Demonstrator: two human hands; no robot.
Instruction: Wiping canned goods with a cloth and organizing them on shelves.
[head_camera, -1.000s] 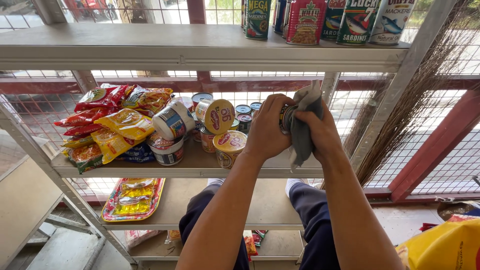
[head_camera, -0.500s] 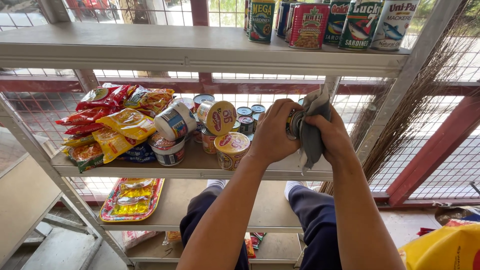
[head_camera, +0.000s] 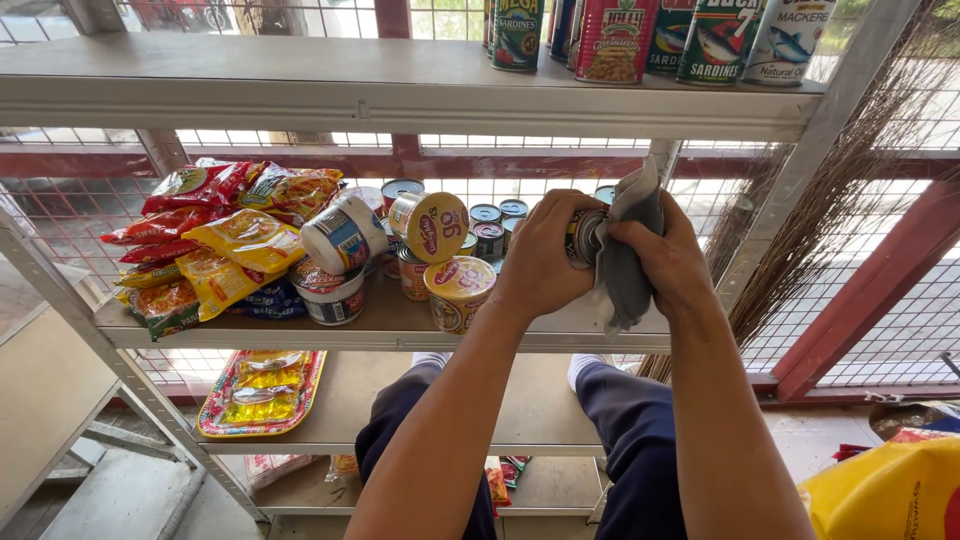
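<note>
A small can (head_camera: 585, 237) is gripped by the left hand (head_camera: 540, 262); a grey cloth (head_camera: 622, 265), clamped in the right hand (head_camera: 668, 262), is pressed against it.

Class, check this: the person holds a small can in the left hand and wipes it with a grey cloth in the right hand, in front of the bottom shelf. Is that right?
Not quite. The head view shows the left hand holding the can and the right hand pressing the grey cloth to it, but in front of the middle shelf, not the bottom one.
</note>
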